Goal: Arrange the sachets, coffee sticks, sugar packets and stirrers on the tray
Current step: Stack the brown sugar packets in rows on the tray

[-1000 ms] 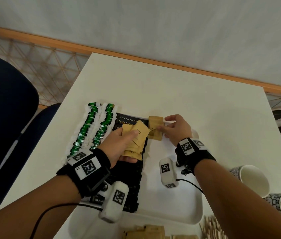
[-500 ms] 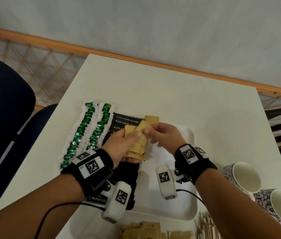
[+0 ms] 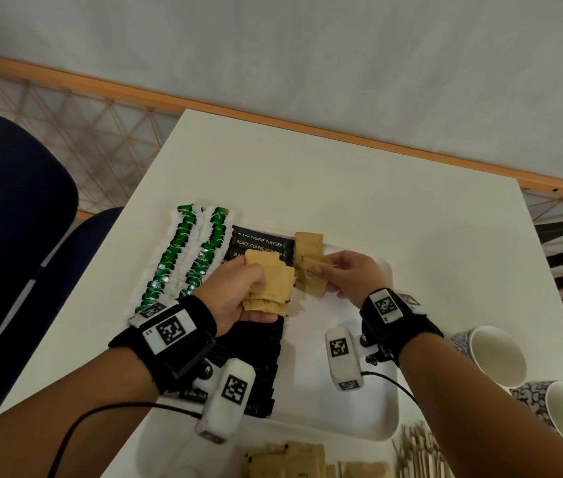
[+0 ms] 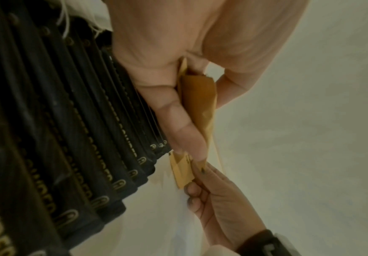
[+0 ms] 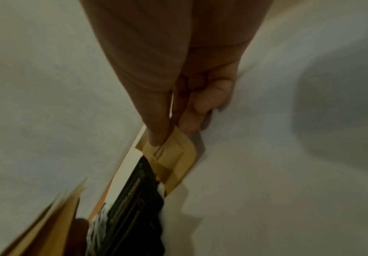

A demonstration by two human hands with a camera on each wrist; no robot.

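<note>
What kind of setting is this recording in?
Probably an office or hotel coffee station: a white table with a tray of black coffee sticks and tea sachets, paper cups and a blue chair alongside.

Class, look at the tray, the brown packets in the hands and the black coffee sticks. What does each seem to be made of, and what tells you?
Tray: probably plastic; smooth white, rounded raised rim.
Brown packets: likely matte kraft paper; dull tan, bending in the left hand.
Black coffee sticks: perhaps coated film or foil; dark, gold print, crimped ends.
</note>
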